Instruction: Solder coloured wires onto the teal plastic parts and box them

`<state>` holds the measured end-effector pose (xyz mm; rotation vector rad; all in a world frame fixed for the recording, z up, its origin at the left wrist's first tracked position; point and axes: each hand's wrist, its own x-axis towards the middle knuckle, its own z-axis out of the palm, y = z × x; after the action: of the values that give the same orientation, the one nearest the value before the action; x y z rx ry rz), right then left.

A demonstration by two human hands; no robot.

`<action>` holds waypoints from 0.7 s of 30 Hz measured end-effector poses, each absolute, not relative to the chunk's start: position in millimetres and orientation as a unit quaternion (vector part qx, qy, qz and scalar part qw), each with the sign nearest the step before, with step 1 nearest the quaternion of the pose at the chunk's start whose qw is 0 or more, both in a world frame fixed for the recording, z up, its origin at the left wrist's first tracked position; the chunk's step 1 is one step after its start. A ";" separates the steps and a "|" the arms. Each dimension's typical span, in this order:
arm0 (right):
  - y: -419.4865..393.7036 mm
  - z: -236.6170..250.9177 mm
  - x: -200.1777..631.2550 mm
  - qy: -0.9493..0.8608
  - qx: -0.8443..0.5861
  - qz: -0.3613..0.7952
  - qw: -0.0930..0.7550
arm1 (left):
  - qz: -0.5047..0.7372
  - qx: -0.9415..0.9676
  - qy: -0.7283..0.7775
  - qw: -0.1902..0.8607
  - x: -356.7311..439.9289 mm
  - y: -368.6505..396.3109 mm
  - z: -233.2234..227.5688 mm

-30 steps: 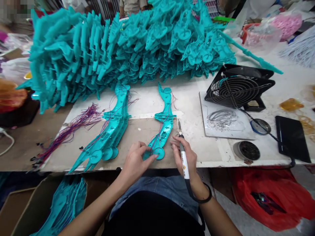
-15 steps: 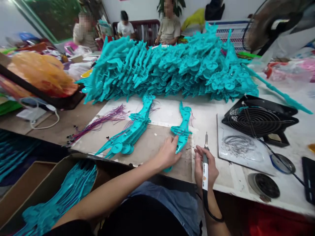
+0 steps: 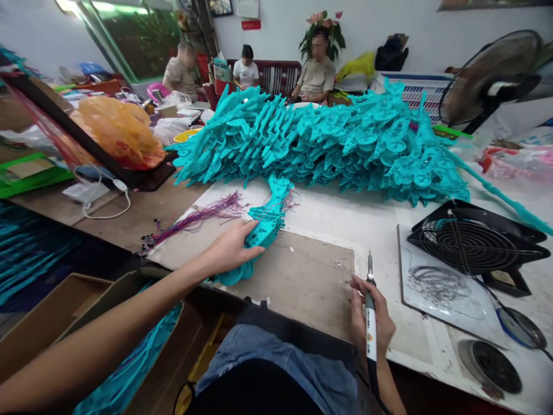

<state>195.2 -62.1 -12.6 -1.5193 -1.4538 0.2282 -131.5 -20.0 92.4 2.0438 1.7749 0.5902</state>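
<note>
My left hand (image 3: 231,246) is closed on a turquoise plastic part (image 3: 264,233) at the left of the work area. The part lies on or just over the small stack of like parts, and thin red and purple wires trail from its far end. My right hand (image 3: 372,320) grips a soldering iron (image 3: 370,328) by its white and grey handle, with the metal tip pointing up and away from me. Left of my left hand lies a bundle of purple and red wires (image 3: 201,218) with small black ends.
A large heap of turquoise parts (image 3: 319,144) spans the table's back. At right are a black fan (image 3: 475,242), a white board with solder wire (image 3: 444,288) and a round tin (image 3: 492,366). Cardboard boxes (image 3: 82,300) stand below left. Several people sit beyond the table.
My left hand has carried the turquoise part leftward from the middle of the table to the stack. My right hand still holds the soldering iron. The view has shifted slightly.
</note>
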 end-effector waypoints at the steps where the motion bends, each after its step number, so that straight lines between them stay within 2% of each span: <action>1: -62.1 -11.4 191.9 -0.604 -0.621 0.090 0.491 | 0.202 0.726 0.632 0.183 -134.1 -12.2 89.3; 7: -56.4 -7.8 158.5 -0.619 -0.601 0.123 0.491 | 0.178 0.744 0.620 0.175 -145.1 18.5 75.3; 11: -46.7 -5.7 114.0 -0.561 -0.580 0.250 0.536 | 0.284 0.675 0.645 0.220 -165.6 31.0 70.0; 13: -39.5 -6.7 87.5 -0.512 -0.553 0.332 0.567 | 0.319 0.605 0.663 0.305 -176.1 37.0 69.0; 16: -26.2 -11.2 48.5 -0.437 -0.505 0.422 0.613 | 0.270 0.519 0.654 0.479 -180.2 44.2 69.1; 19: -12.7 -15.0 16.0 -0.396 -0.468 0.458 0.644 | 0.220 0.467 0.601 0.610 -167.6 47.8 69.6; 21: -5.5 -15.7 0.6 -0.387 -0.453 0.467 0.653 | 0.222 0.433 0.578 0.655 -154.4 48.1 68.8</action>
<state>0.6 -5.5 -15.7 -1.0276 -0.8789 1.0595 -154.4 48.1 68.8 0.9814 1.3101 0.5021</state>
